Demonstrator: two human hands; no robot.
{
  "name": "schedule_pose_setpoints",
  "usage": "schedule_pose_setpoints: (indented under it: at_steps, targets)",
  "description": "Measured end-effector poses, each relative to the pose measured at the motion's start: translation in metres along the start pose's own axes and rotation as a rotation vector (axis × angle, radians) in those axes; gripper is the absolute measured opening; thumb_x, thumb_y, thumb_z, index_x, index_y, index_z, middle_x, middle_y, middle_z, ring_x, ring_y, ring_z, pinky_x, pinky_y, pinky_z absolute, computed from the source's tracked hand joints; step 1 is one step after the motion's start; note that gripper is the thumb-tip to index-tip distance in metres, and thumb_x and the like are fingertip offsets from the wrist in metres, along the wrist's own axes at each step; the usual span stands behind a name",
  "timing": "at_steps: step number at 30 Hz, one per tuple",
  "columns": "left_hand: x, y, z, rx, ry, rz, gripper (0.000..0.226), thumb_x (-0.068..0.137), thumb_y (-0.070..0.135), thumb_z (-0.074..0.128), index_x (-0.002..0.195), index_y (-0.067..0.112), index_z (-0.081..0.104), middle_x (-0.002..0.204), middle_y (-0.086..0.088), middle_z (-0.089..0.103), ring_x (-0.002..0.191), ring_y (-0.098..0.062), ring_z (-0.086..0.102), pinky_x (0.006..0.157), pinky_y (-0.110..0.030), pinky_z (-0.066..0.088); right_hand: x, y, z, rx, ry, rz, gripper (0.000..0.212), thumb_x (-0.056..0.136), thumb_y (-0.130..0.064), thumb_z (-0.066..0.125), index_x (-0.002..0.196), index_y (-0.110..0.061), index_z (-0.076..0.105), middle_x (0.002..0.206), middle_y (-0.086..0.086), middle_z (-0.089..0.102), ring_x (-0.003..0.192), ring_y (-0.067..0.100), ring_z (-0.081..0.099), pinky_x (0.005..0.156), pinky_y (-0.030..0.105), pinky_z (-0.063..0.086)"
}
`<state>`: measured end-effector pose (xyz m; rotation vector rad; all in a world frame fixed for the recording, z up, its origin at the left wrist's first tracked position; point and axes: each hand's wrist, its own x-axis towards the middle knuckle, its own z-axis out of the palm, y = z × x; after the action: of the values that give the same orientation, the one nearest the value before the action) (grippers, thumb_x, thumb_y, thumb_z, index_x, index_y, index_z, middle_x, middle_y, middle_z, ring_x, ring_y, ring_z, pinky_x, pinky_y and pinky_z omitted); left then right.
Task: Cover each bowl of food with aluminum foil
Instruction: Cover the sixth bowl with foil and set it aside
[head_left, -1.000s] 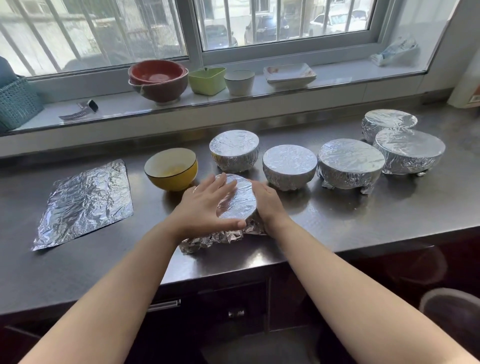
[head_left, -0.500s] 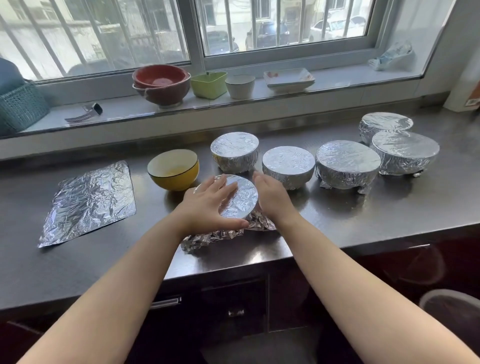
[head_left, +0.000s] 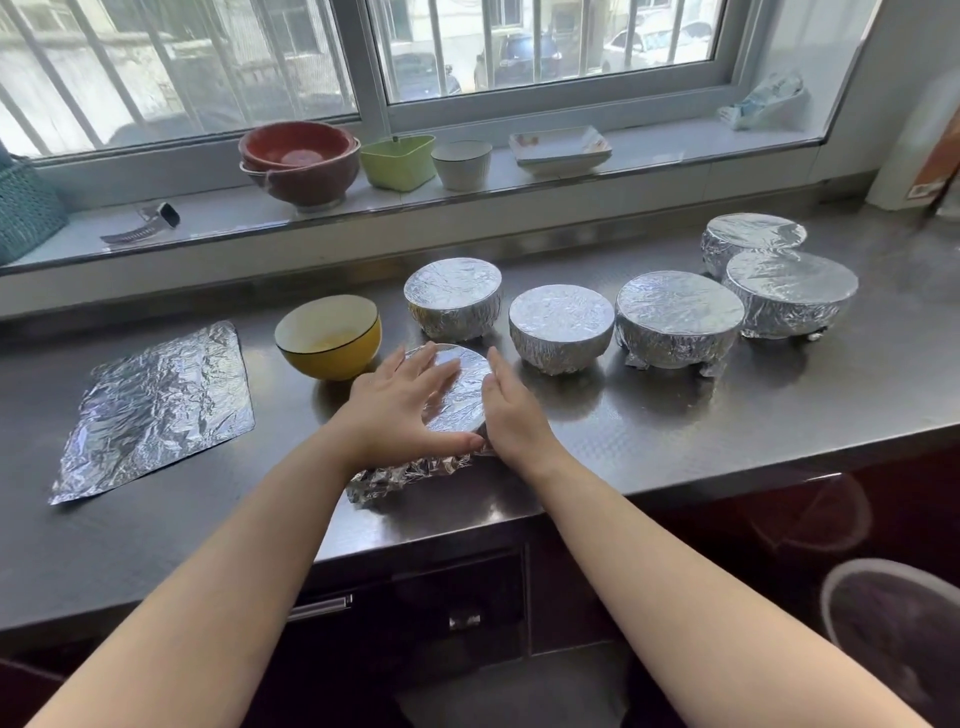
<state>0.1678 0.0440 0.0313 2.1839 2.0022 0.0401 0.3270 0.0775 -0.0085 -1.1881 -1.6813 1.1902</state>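
Note:
Near the counter's front edge stands a bowl under a foil sheet (head_left: 462, 395), its loose foil edge crumpled at the near side. My left hand (head_left: 400, 410) lies flat on the foil top, with the thumb pressing along the near rim. My right hand (head_left: 511, 410) presses straight fingers against the bowl's right side. A yellow bowl (head_left: 332, 338) with food sits uncovered just left of it. A flat foil sheet (head_left: 156, 405) lies further left. Several foil-covered bowls (head_left: 561, 327) stand in a row behind and to the right.
The steel counter (head_left: 649, 431) ends in a front edge close to the near bowl. On the windowsill (head_left: 208, 223) stand red bowls (head_left: 298, 161), a green dish (head_left: 397, 161), a white cup (head_left: 461, 163) and a plate (head_left: 560, 148). A teal basket (head_left: 26, 208) sits at far left.
Both hands stay on the same foil-covered bowl and keep pressing the foil. The right hand has slid slightly along the bowl's right side.

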Motion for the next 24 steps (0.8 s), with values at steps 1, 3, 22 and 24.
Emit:
schedule_pose_setpoints:
  at_steps: [1,3,22,24]
  targets:
    - [0.0,0.0,0.0,0.0,-0.002,-0.001,0.115,0.05,0.098,0.031,0.15,0.046,0.01,0.162,0.012,-0.004,0.149,-0.017,-0.008,0.117,-0.048,0.004,0.0,0.0,-0.002,0.002,-0.019,0.028,0.049,0.107,-0.024,0.028,0.154,-0.013,0.024,0.16,0.0,0.026,0.147,0.013,0.023,0.11,0.019,0.015]
    - [-0.001,-0.001,0.0,0.0,-0.002,-0.001,0.117,0.048,0.101,0.029,0.15,0.047,0.009,0.162,0.013,-0.004,0.149,-0.017,-0.008,0.118,-0.049,0.004,0.0,-0.002,-0.009,0.019,-0.082,0.061,0.044,0.107,-0.03,0.029,0.145,-0.013,0.041,0.15,0.005,0.044,0.139,0.019,0.037,0.116,0.029,0.023]
    - [-0.003,0.003,-0.001,0.0,0.028,0.002,0.114,0.051,0.096,0.031,0.151,0.045,0.012,0.162,0.013,-0.002,0.149,-0.017,-0.005,0.117,-0.046,0.007,-0.007,-0.003,-0.002,-0.023,-0.058,0.23,0.048,0.104,-0.042,0.028,0.139,-0.015,0.047,0.134,0.009,0.057,0.125,0.025,0.05,0.107,0.04,0.037]
    - [-0.002,0.002,0.0,-0.003,0.031,0.004,0.114,0.051,0.096,0.031,0.151,0.045,0.013,0.162,0.013,-0.002,0.149,-0.017,-0.005,0.117,-0.046,0.006,-0.004,-0.003,-0.006,-0.011,-0.09,0.237,0.051,0.103,-0.045,0.028,0.134,-0.013,0.053,0.132,0.01,0.059,0.122,0.024,0.052,0.106,0.039,0.038]
